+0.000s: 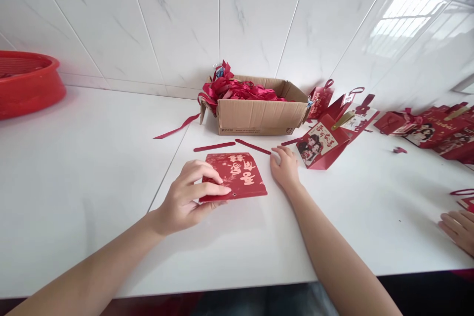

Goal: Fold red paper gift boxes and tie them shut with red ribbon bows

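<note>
Although the flat red packet [249,175], pinched by the left hand [183,197] over the white table [85,182], is not yet opened out or strapped, the gift box [322,143] at right stands shaped, with a gold strap [343,121]. The packet's longer visible side runs left to right, its small hole [234,194] at the near edge. Beside red strips [214,147], the right hand [288,169] curls loosely; whether it grips one, I cannot tell.

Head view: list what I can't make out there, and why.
All in the head view:
Underside of the printed red card in the left hand: faces down, hidden by the card itself.
Floor of the cardboard box: hidden by its front wall and red ribbons.
Red basin: cut off by left edge.
Co-worker's hand: cut off by right edge.
</note>
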{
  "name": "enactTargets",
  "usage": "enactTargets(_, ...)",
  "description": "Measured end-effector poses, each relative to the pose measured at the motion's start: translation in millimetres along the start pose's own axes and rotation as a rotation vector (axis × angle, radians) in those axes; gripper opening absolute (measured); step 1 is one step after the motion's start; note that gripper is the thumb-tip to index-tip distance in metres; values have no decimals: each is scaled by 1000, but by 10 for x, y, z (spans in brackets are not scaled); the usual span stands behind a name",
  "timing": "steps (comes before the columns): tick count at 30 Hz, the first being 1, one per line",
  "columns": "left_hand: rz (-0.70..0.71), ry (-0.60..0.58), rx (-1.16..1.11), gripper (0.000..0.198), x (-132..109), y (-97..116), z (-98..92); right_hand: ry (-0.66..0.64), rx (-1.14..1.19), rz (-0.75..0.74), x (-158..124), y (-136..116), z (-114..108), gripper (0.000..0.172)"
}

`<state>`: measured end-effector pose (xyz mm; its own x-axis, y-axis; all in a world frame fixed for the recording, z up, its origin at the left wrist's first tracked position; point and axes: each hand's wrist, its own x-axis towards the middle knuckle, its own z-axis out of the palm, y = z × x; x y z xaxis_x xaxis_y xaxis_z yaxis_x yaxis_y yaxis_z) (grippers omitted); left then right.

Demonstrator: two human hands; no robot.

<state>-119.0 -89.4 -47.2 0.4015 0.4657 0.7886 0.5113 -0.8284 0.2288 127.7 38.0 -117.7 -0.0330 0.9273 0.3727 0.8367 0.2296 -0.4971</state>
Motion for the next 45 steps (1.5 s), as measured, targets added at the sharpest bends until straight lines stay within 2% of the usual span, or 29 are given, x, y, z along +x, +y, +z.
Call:
enactTargets(2, 9, -4, 5, 17, 2, 11, 3, -69, -57, -4, -4, -16, 37, 31)
enactTargets(6, 1, 21, -18, 16, -37, 37, 90, -62, -82, -19, 14, -120, 23, 31)
enactTargets(8, -4, 29, -36, 15, -85, 53, 189, 15, -80, -9, 83, -168, -5, 33)
enactTargets(10, 39, 3, -30, 17, -136, 65, 305, 153, -54, -9, 208, -219, -43, 38)
enactTargets(12, 72, -39, -23, 19, -173, 69, 406, 279, -7, -52, 391, -284, -96, 47)
enactTargets(14, 66, -55, -43, 21, -192, 65, 466, 332, 10, -112, 616, -360, -169, 60)
enactTargets(17, 32, -32, -68, 17, -204, 52, 488, 299, -93, -101, 959, -458, -302, 69)
enactTargets(21, 13, -22, -85, 20, -216, 44, 480, 94, -240, -124, 1217, -472, -416, 52)
enactTargets(23, 10, -18, -88, 22, -220, 45, 484, 69, -261, -173, 1199, -431, -418, 38)
enactTargets(27, -2, -20, -87, 23, -219, 51, 489, 196, -249, -256, 926, -339, -360, 16)
enactTargets(33, -6, -24, -87, 18, -215, 56, 479, 240, -273, -213, 533, -285, -296, 15)
enactTargets(45, -9, -23, -103, 23, -215, 57, 475, 91, -211, -202, 473, -213, -392, 14)
